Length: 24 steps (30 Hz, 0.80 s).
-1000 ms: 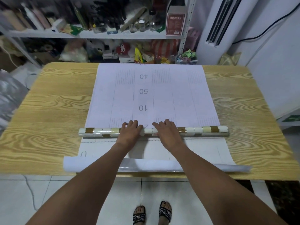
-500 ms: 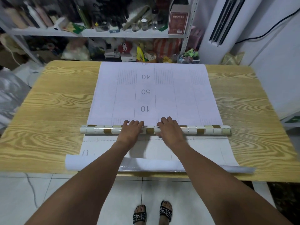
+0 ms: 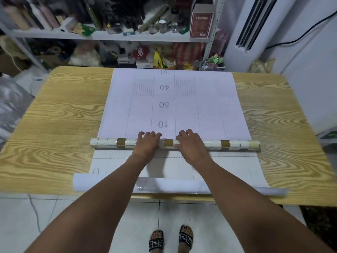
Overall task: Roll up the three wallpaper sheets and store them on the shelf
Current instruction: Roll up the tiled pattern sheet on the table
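Roll (image 3: 235, 144): crosswise at mid-frame on the table, partly wound, white and gold tile squares facing out; middle covered by both hands.
Sheet (image 3: 200, 106): flat, white backing up, running from the roll to the far table edge; printed 10, 50, 40, 30 upside down along its centre.
Left hand (image 3: 146, 145): palm down on the roll just left of centre; fingers close together, bent over the top with tips at the far side, gripping the roll.
Right hand (image 3: 191, 148): palm down on the roll just right of centre, near the left hand but apart from it; fingers together and bent over the top in the same grip.
Lower sheet (image 3: 228, 165): white, flat between the roll and the near table edge, passing under the roll.
Curl (image 3: 173, 186): near end of the lower sheet, turned up into a loose tube along the near table edge, partly hidden by the forearms.
Table (image 3: 54, 125): yellow wood grain, filling the middle of the frame.
Shelf (image 3: 109, 36): top of frame, behind the table, crowded with bottles and jars.
Box (image 3: 201, 22): red, upright, on the shelf at upper right.
Sandals (image 3: 156, 243): black patterned, on white floor tiles at bottom centre.
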Available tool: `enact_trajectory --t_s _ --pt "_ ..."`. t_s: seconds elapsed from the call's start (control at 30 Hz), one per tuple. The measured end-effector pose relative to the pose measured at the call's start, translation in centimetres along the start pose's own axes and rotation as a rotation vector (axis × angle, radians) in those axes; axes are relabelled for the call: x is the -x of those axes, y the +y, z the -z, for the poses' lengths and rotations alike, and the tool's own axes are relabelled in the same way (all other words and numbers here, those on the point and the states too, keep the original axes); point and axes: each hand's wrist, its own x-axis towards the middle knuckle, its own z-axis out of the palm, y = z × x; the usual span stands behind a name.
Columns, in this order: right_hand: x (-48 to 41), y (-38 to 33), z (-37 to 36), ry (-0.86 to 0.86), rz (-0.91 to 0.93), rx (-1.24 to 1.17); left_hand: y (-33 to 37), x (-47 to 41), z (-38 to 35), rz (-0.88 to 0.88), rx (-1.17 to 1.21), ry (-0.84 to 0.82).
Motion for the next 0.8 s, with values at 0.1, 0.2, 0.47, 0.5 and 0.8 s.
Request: enact_trajectory --t_s 0.1,0.2,0.47,0.5,0.8 --pt "0.1 -0.1 -0.1 -0.035 0.0 0.029 -0.1 0.0 0.2 0.01 0.016 -0.008" --pt "-0.2 -0.2 0.2 -0.044 -0.011 -0.01 -0.1 -0.1 0.6 0.0 0.004 -0.02" --pt "-0.7 0.0 0.2 -0.074 -0.052 -0.002 -0.2 0.1 -0.5 -0.005 -0.002 0.014" --pt "-0.8 0.0 0.2 -0.076 -0.057 -0.011 -0.2 0.2 -0.5 -0.003 -0.004 0.012" --pt "-0.8 0.0 -0.3 -0.026 -0.064 -0.031 0.0 -0.4 -0.2 0.043 -0.005 0.029"
